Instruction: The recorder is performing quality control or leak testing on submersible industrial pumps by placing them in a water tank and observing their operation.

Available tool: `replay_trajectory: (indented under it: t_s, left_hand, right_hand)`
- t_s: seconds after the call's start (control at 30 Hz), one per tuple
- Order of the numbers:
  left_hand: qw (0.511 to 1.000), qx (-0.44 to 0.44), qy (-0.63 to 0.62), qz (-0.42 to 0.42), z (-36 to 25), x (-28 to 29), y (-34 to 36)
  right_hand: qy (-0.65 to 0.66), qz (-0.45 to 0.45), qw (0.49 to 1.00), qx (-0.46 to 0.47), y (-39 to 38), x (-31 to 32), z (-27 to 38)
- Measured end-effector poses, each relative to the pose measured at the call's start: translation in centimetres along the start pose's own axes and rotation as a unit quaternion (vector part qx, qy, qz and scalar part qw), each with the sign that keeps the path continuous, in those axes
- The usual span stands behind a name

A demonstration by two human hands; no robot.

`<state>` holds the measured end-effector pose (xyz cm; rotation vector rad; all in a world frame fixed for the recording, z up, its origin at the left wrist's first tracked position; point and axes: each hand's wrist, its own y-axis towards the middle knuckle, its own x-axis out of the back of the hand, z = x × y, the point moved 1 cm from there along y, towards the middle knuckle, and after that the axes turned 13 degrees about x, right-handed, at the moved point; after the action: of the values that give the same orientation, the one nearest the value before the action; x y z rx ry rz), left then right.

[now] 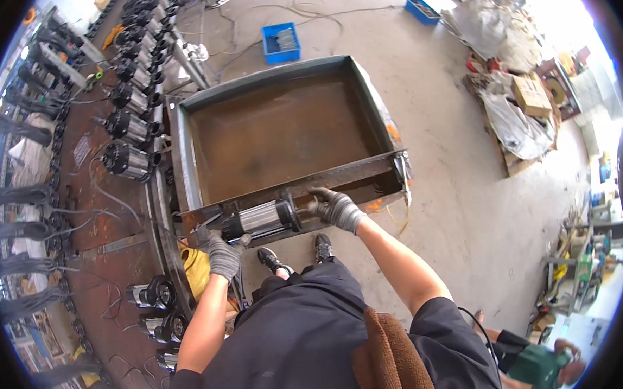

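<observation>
An electric pump motor (260, 219), with a ribbed silver body and black ends, lies sideways on the near ledge of a metal tank (180, 155). My left hand (223, 255), in a grey striped knit glove, grips its left end; the thumb points toward the body and the other fingers are partly hidden. At the opposite end, my right hand (337, 211), gloved alike, closes on the short shaft beyond the black flange, its forefinger stretched out above. Brown, murky water (280, 133) fills the tank behind the motor.
Similar motors (128, 160) line a rusty bench (90, 206) at left, with cables across it. Yellow cloth (196, 271) hangs beside my left forearm. Blue bins (280, 43) stand on the floor beyond the tank. A loaded pallet (518, 162) is at right; another person (539, 366) is at lower right.
</observation>
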<state>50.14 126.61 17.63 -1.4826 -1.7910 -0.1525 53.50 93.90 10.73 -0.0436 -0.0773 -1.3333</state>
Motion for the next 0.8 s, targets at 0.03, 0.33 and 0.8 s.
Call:
replay_trajectory:
  t_s: [0.03,0.33,0.8]
  left_hand:
    - [1.0,0.014,0.001,0.018,0.1,0.2,0.1]
    - [0.967,-0.168,0.101,-0.163,4.2,-0.3,1.7]
    - [0.996,-0.074,0.037,-0.045,2.3,-0.2,1.1]
  right_hand:
    - [-0.032,0.052,0.981,0.183,-0.4,0.0,0.3]
    - [-0.248,0.142,0.955,0.077,0.4,1.0,2.4]
    - [-0.363,-0.368,0.814,-0.264,-9.8,17.7,-4.0]
